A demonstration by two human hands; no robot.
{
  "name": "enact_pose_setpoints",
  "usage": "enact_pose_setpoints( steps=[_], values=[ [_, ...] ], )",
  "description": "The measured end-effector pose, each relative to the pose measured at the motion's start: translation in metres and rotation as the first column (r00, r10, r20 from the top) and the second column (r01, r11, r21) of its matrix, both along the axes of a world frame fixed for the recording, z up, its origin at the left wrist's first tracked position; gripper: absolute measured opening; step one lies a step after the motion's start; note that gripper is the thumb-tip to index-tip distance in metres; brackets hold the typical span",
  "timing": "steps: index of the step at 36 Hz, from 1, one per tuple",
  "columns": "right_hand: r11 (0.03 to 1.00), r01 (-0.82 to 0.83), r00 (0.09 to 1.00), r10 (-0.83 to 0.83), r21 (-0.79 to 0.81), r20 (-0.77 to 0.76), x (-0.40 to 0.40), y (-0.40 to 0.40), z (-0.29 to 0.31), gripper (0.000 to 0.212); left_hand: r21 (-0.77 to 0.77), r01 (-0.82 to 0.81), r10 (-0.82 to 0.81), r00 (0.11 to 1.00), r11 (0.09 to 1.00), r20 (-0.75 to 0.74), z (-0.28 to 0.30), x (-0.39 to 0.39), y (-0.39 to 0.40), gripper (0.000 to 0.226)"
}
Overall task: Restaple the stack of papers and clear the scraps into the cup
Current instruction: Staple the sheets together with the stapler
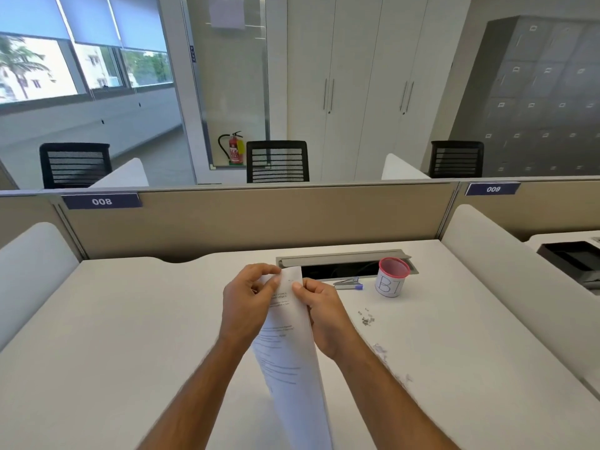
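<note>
A stack of white printed papers (289, 358) is held up off the desk, standing nearly on edge in front of me. My left hand (246, 303) pinches its top corner from the left. My right hand (321, 313) grips the stack's upper right edge with thumb on the front. A small stapler (348, 283) with a blue tip lies on the desk beyond my right hand. To its right stands a paper cup (391, 278) with a pink rim and handwritten letters. A little heap of metal staple scraps (366, 318) lies on the desk in front of the cup.
The white desk (130, 319) is bounded by a beige partition (259, 219) at the back and white side dividers. An open cable tray (341, 266) sits behind the stapler. Scuffed marks (380, 349) show on the desk right of my right forearm. A dark tray (571, 254) lies on the neighbouring desk.
</note>
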State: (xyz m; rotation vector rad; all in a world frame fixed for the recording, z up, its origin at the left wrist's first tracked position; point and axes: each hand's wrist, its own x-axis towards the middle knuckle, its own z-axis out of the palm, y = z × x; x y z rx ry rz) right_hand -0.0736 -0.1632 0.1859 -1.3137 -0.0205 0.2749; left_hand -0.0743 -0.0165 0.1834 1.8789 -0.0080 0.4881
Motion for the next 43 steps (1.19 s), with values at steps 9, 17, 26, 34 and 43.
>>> enact_pose_setpoints(
  steps=[9, 17, 26, 34, 43],
  values=[
    [0.998, -0.005, 1.0, 0.006, 0.068, -0.023, 0.002, -0.001, -0.004, 0.026, 0.045, 0.017, -0.018, 0.999, 0.999, 0.026, 0.001, 0.005, -0.003, 0.013],
    [0.988, 0.137, 0.988, -0.131, -0.076, 0.076, 0.008, 0.006, -0.012, 0.018, 0.019, 0.001, -0.001, 1.0, 1.0, 0.004, -0.006, 0.008, -0.007, 0.011],
    [0.973, 0.201, 0.977, -0.191, -0.117, 0.09, 0.012, 0.008, -0.014, 0.025, 0.032, -0.014, 0.013, 1.0, 0.999, 0.006, -0.007, 0.011, -0.009, 0.01],
    [0.98, 0.199, 0.98, -0.199, -0.023, -0.025, 0.016, 0.006, -0.016, 0.027, 0.146, -0.004, 0.0, 1.0, 0.989, 0.031, -0.016, 0.011, -0.01, 0.012],
    [0.936, 0.316, 0.947, -0.301, -0.157, 0.112, 0.026, 0.017, -0.004, 0.032, 0.344, 0.063, -0.064, 0.998, 0.937, -0.01, -0.025, 0.006, -0.024, 0.044]
  ],
)
